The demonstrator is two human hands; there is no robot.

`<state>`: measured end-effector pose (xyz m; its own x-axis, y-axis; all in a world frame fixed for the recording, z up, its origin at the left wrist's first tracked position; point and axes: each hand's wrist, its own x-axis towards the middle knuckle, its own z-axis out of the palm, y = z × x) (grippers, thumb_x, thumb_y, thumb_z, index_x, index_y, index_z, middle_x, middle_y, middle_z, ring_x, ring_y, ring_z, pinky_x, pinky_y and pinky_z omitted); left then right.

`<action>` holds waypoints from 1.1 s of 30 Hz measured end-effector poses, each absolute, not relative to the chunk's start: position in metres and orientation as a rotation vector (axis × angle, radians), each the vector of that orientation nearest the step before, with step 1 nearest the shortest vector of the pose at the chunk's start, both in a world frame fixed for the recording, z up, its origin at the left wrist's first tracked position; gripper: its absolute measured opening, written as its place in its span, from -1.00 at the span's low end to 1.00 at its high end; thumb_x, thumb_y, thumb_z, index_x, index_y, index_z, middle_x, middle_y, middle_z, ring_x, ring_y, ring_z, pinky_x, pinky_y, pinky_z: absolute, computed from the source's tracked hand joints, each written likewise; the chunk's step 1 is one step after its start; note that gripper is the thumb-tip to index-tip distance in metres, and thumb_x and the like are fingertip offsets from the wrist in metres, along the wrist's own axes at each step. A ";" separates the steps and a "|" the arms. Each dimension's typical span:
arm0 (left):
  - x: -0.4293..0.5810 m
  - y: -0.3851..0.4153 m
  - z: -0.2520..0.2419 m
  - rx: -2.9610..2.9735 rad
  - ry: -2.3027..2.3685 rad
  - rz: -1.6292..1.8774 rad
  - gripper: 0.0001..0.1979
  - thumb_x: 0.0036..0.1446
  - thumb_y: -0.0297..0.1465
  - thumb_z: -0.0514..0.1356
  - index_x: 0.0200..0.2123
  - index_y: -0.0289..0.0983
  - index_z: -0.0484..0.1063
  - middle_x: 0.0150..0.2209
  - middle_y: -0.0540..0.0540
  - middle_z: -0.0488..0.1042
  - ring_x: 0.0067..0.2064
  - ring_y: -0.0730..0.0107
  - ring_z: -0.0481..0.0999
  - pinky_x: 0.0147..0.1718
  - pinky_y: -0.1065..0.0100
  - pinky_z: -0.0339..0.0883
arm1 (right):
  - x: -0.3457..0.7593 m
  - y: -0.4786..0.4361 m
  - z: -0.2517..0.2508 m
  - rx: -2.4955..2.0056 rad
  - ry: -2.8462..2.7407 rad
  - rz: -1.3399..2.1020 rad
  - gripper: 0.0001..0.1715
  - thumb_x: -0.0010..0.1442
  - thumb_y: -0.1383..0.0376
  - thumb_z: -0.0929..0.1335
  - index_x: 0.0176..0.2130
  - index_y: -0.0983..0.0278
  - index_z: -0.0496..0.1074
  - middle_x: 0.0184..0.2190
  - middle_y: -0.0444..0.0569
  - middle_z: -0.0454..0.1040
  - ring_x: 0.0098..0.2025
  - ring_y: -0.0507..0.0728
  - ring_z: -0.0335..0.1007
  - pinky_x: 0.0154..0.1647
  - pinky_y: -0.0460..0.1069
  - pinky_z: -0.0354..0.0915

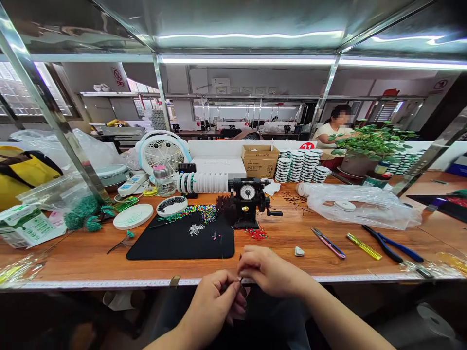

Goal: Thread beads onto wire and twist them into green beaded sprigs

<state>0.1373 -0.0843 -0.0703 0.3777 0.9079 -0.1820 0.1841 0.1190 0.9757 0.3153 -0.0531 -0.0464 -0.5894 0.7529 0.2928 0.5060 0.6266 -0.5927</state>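
Note:
My left hand (219, 299) and my right hand (268, 270) meet just below the front edge of the wooden table (292, 243). Both are closed in a pinch on something tiny and shiny between the fingertips, too small to name. Beyond them lies a black mat (175, 240) carrying a heap of coloured beads (202, 211), a small silvery bead cluster (196, 229) and a few loose pins. A black hand-crank machine with a dial (248, 201) stands at the mat's right edge, with red beads (256, 234) in front of it.
Right of my hands lie small snips (328, 242), a yellow tool (364, 246), blue-handled pliers (392, 247) and a plastic bag (361, 206). Left are round white discs (133, 216), green tufts (85, 214) and bags. Behind stand a fan (163, 151), cardboard box (260, 160), spool stacks (301, 166), a potted plant (365, 146) and a seated person (333, 131).

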 end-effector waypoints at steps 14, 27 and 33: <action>0.155 -0.105 -0.130 0.510 0.820 0.742 -0.68 -0.24 -0.27 0.39 -0.44 -0.30 0.39 -0.64 0.06 0.40 -0.62 0.56 0.36 -0.62 0.53 0.17 | 0.269 -0.080 -0.090 -0.961 -2.169 -0.041 -0.80 0.12 0.41 0.32 -0.24 0.20 0.48 -0.12 0.00 0.42 0.13 0.27 0.11 0.15 0.28 -0.07; 0.134 -0.084 -0.057 0.678 0.930 0.818 -0.86 -0.01 -0.41 0.24 -0.49 -0.36 0.37 -0.52 -0.10 0.46 -0.48 0.45 0.46 -0.70 0.58 -0.05 | 0.266 -0.107 -0.109 -0.562 -1.880 -0.410 -0.89 0.11 0.44 0.31 -0.41 0.30 0.43 -0.70 -0.17 0.20 -0.64 -0.01 0.05 -0.68 -0.09 0.03; 0.127 -0.073 -0.051 0.600 0.976 0.759 -0.86 -0.05 -0.43 0.25 -0.41 -0.41 0.43 -0.52 -0.05 0.42 -0.59 0.58 0.32 -0.66 0.56 0.05 | 0.258 -0.099 -0.111 -0.545 -2.000 -0.292 -0.88 0.13 0.44 0.29 -0.30 0.33 0.43 -0.57 -0.10 0.36 -0.50 0.02 0.24 -0.53 -0.09 0.22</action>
